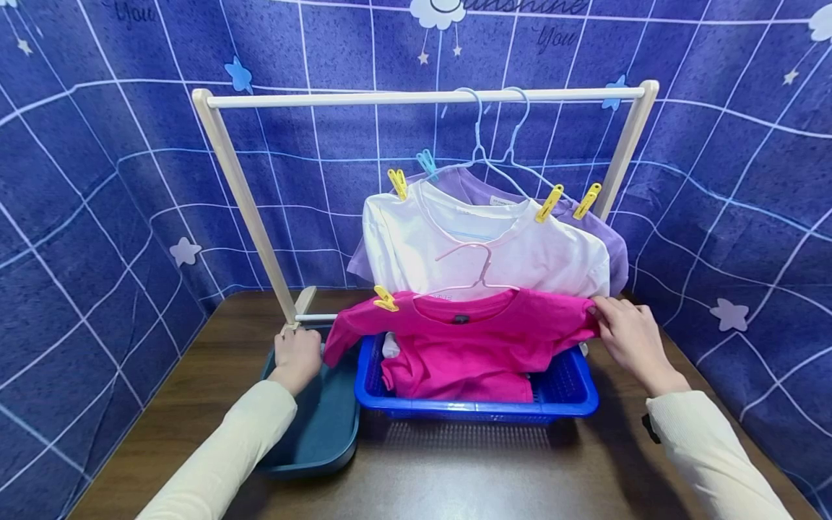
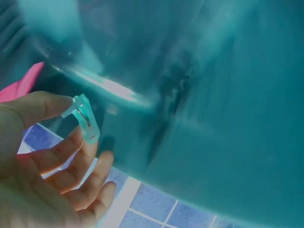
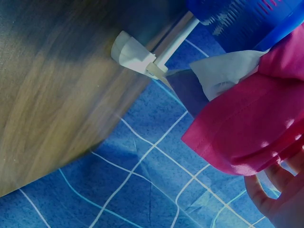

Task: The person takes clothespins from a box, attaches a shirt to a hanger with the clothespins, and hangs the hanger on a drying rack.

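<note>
A bright pink shirt [image 1: 464,354] hangs on a pink hanger [image 1: 485,267], spread over the blue basket [image 1: 477,409]. One yellow clothespin [image 1: 385,299] is clipped at its left shoulder. My right hand [image 1: 629,338] grips the end of the shirt's right sleeve and holds it out sideways. Over the dark teal tray [image 1: 320,433], my left hand [image 1: 297,359] pinches a light green clothespin [image 2: 86,119] between thumb and fingers, as the left wrist view shows. The loose left sleeve [image 1: 339,338] droops beside that hand.
Behind stands a wooden rack with a white rod [image 1: 351,99]. A white shirt [image 1: 494,253] and a purple shirt [image 1: 614,253] hang there on blue hangers, with yellow and blue clothespins at the shoulders. Blue grid-patterned cloth [image 1: 97,217] surrounds the wooden table [image 1: 448,469].
</note>
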The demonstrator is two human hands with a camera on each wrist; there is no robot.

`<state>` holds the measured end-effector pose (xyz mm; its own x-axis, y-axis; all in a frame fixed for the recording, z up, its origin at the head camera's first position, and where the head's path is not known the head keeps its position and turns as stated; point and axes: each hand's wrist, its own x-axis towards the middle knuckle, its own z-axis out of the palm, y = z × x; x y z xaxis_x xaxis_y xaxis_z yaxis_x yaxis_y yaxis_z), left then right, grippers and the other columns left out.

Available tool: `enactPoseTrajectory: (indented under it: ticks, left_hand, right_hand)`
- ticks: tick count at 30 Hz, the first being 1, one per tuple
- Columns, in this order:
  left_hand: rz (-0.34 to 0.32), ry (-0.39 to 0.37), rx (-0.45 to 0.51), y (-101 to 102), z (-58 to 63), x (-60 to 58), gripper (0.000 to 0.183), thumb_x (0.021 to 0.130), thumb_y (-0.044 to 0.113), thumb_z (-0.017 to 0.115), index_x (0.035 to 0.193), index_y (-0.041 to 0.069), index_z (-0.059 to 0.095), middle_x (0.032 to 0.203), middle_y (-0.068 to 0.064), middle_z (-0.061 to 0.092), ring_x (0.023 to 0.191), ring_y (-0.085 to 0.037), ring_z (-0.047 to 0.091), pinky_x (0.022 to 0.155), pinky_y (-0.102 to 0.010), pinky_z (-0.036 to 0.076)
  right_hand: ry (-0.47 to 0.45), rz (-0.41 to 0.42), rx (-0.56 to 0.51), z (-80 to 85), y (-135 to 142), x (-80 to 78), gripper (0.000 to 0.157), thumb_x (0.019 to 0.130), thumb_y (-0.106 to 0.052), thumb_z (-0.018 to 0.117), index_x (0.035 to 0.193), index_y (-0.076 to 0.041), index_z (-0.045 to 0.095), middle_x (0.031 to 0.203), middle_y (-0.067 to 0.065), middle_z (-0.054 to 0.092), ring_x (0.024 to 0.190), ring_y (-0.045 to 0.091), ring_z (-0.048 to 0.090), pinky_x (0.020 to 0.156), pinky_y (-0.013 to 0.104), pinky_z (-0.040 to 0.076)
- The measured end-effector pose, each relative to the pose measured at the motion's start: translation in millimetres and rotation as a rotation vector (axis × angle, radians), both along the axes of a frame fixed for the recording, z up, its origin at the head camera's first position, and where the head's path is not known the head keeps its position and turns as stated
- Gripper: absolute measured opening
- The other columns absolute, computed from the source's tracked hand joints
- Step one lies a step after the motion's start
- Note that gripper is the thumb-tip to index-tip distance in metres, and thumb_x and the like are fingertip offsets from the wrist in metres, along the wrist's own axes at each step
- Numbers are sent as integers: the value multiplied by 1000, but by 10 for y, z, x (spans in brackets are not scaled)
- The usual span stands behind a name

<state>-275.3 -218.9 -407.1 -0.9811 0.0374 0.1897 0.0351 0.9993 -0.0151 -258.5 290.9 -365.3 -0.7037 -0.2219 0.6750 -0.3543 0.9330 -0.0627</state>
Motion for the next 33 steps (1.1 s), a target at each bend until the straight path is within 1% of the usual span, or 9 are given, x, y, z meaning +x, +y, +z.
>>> enactPoseTrajectory:
  ticks: [7,14,22,27,33]
  left_hand:
    - [-19,117,17,43,70,13,17,80,7,56,84,-8,63,86,-29,60,83,-43,53,70,-52,37]
    - [-18,160,26,77,167,24,18,77,9,60,85,-7,62,86,-27,58,86,-41,52,72,-52,37]
    - [-36,280,33,112,291,39,22,76,11,60,85,-8,58,88,-26,56,85,-42,51,71,-52,37]
    - [-50,322,54,144,391,40,26,77,15,62,88,-8,58,90,-26,56,85,-41,50,73,-51,37]
    - [-78,372,84,217,512,46,27,80,17,62,91,-7,57,92,-24,56,88,-41,50,73,-50,38]
  right_hand:
    - [-10,-2,3,11,-3,0,4,85,-8,54,88,-6,55,83,16,64,75,36,57,64,47,33]
    - [-4,1,0,10,-6,8,4,86,-9,54,88,-5,55,84,16,64,75,35,57,64,47,34]
    - [-6,3,2,10,-10,11,5,83,-7,56,88,-6,55,84,16,64,76,35,57,65,47,34]
    - [-15,2,2,17,-11,16,5,83,-6,54,88,-7,55,85,16,65,77,35,57,65,47,34]
    - [-20,1,3,22,-11,18,5,84,-6,53,88,-7,55,85,16,64,76,35,57,64,47,33]
